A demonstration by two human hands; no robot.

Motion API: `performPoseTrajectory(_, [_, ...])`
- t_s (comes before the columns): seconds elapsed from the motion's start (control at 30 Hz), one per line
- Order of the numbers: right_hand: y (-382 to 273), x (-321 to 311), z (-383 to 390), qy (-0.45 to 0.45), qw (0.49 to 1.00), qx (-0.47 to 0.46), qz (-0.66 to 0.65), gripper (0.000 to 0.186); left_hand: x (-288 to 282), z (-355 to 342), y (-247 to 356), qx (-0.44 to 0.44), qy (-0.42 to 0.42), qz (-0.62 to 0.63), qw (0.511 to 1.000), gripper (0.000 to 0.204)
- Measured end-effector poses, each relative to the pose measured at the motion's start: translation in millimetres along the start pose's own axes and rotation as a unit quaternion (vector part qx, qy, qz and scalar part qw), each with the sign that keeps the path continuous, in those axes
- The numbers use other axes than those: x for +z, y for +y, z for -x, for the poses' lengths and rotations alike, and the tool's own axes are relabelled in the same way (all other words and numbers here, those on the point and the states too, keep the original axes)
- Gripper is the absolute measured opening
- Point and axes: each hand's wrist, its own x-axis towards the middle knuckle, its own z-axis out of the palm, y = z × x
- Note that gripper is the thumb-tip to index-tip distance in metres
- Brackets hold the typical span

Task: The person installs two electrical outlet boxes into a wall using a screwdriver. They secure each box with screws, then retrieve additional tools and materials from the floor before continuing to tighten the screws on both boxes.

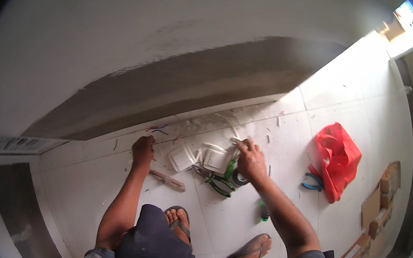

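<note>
- Two white, square, plastic-looking plates (pixel 182 158) (side by side), smooth-faced.
- Left hand (pixel 143 149), right hand (pixel 252 163): fingers partly hidden; cannot tell either grip's state.

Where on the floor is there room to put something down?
There's mostly bare floor left of the left forearm, between the left foot and right foot, and between the right forearm and the blue-handled tool by the red cloth. It's crowded between the left hand and right hand and just below: white plastic pieces, green-handled pliers.
</note>
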Motion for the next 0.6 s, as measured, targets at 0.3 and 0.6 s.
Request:
performPoseTrajectory(0.3, [13,7,66,0.005,0.997,0.005,-0.083,0.015,40,21,-13,0.342,-0.115,-0.38,0.852,0.052])
performPoseTrajectory(0.6, [25,-19,77,0.019,0.98,0.046,-0.193,0.012,75,93,-24,0.259,-0.251,-0.534,0.765,0.046])
